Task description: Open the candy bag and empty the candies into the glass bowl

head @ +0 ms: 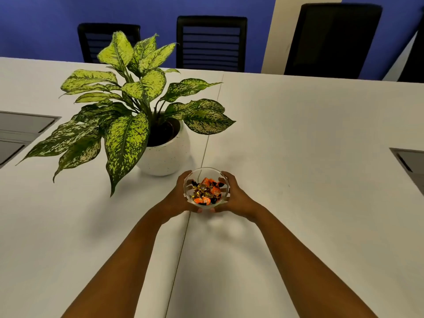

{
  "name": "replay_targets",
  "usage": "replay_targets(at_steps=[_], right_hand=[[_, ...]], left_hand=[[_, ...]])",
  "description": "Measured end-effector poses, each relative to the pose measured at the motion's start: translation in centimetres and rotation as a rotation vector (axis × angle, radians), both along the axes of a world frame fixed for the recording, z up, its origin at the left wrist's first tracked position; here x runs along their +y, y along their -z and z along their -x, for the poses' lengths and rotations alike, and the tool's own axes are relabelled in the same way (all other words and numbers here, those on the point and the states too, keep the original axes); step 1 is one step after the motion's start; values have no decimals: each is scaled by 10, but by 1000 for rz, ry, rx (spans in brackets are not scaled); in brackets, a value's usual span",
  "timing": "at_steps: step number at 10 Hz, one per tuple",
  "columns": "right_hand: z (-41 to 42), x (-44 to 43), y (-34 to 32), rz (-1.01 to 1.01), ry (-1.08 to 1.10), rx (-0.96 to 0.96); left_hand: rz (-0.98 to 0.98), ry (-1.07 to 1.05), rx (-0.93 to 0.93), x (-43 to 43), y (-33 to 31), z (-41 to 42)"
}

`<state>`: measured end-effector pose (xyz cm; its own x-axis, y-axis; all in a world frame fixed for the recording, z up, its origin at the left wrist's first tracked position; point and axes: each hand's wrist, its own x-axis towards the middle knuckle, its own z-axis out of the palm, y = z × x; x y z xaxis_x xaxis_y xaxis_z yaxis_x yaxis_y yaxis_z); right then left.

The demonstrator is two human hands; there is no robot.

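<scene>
A small clear glass bowl (207,171) sits at the middle of the white table (298,157), just in front of a potted plant. Inside it lie several wrapped candies (206,191), orange and gold. My left hand (177,198) cups the bowl's left side and my right hand (234,196) cups its right side, with both thumbs meeting at the near rim. No candy bag is in view.
A leafy plant in a round white pot (165,157) stands close behind and left of the bowl. Grey cable hatches are set into the table at the left (20,131) and right (410,164) edges. Three black chairs (211,42) line the far side.
</scene>
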<state>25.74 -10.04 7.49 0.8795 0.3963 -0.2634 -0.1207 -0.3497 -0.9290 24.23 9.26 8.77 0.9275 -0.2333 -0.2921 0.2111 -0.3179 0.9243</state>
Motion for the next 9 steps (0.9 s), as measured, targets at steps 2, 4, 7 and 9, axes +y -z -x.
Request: replay_targets(at_steps=[2,4,7,9], right_hand=[[-10,10,23,14,5,21],[-13,15,31,-4,10,30],[-13,15,36,108,38,54],[3,7,25,107,137,42]], left_hand=[[2,5,9,8,21,-9],[-11,1,45,15,27,-11],[-63,-4,111,18,30,-10],[-193,-73,54,10,27,8]])
